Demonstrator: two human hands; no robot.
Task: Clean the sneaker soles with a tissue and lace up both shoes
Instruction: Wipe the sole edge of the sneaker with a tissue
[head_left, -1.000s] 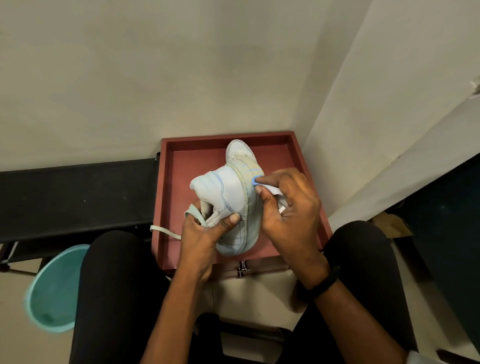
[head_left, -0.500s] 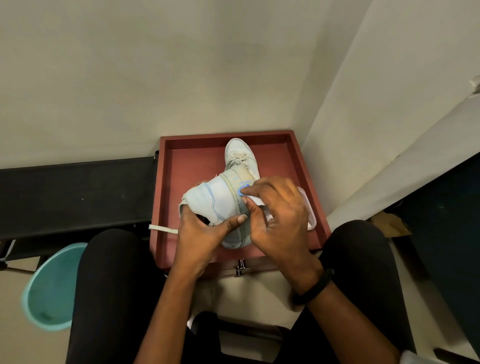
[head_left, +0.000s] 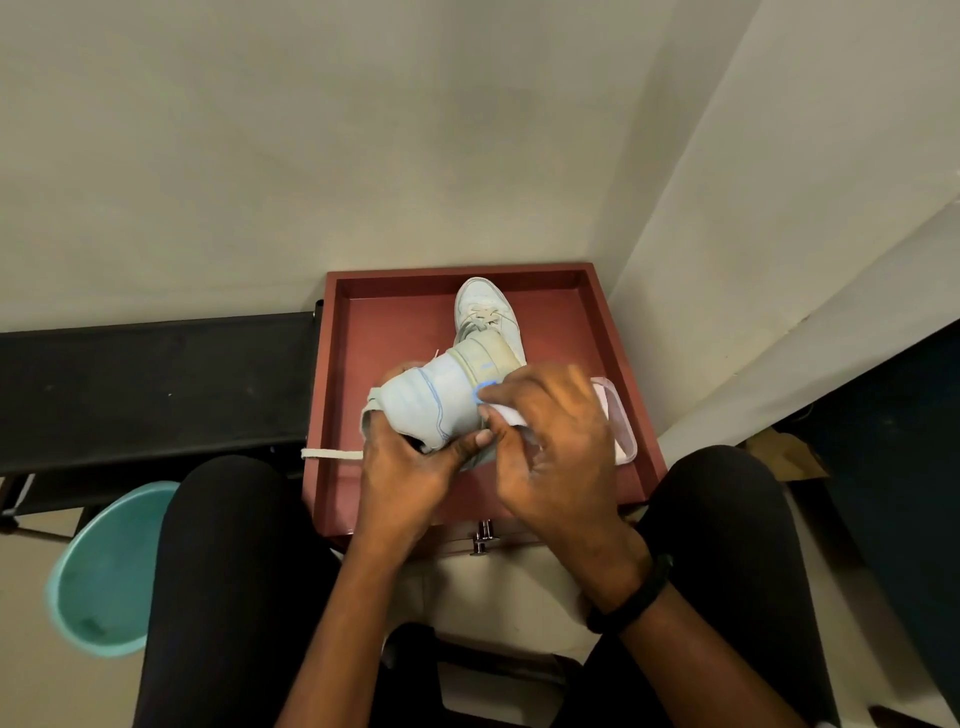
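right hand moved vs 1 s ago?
Yes. The right hand slid left, away from the right wall of the red tray, uncovering the plastic container there.

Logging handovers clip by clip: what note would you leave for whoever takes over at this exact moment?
Left hand grips the held sneaker at its collar, above the red tray.
Right hand presses the tissue against that sneaker's sole.
Second sneaker lies in the tray; a loose lace hangs over the tray's left rim.
Done: nothing finished; the sole is being wiped.
Left: finish this sole, check the other, lace both.
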